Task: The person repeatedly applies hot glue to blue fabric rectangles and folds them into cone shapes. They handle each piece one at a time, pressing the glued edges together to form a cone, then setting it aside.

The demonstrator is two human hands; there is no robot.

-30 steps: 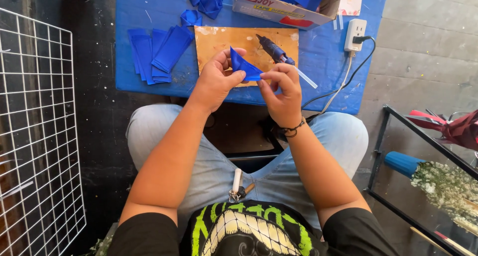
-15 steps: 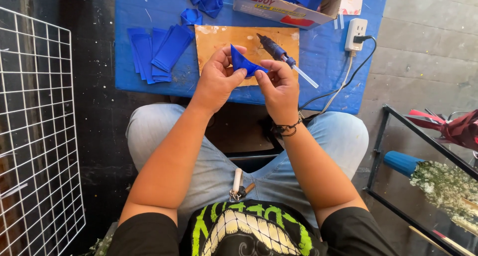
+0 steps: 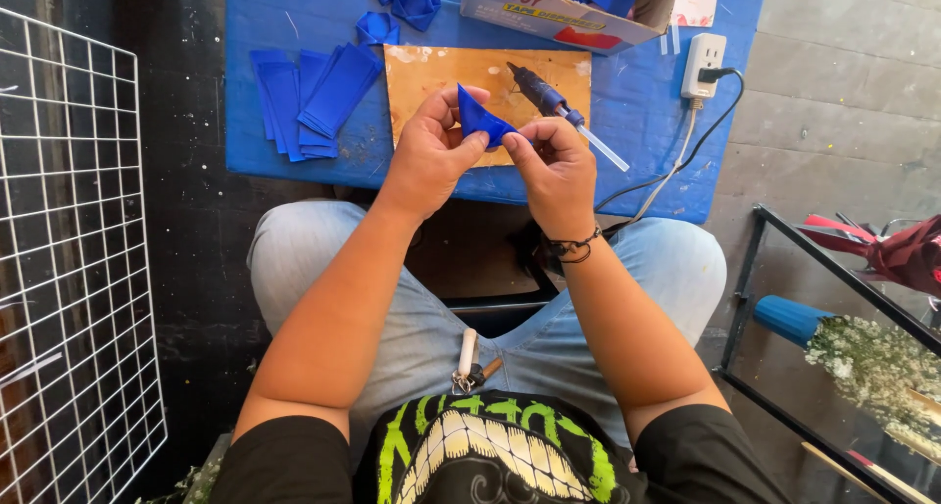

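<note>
While the person sits with knees apart at a low blue-covered surface (image 3: 647,122), the head view shows both hands raised just above its near edge, sharing one small folded piece of blue ribbon (image 3: 480,122). Compared with a second ago, the blue piece has turned: its point, which sat low between the thumbs, now stands up and to the left, and the fold looks tighter, so the shaping of this piece seems to be moving along rather than finished. The left hand (image 3: 431,156) pinches the folded ribbon between thumb and curled fingers, holding its wider part. The right hand (image 3: 557,166) pinches the lower right end with thumb and forefinger, the other fingers tucked in; a dark cord bracelet (image 3: 573,249) sits on that wrist. Behind the hands lies a brown, stained cardboard mat (image 3: 431,68), and a dark glue gun (image 3: 549,102) rests across its right part with a clear stick poking out. A stack of flat blue ribbon strips (image 3: 309,97) lies to the left, well apart from the hands. A white power strip (image 3: 704,65) sits at the right, its cable trailing off the edge. A white wire grid panel (image 3: 69,269) stands at far left.
</note>
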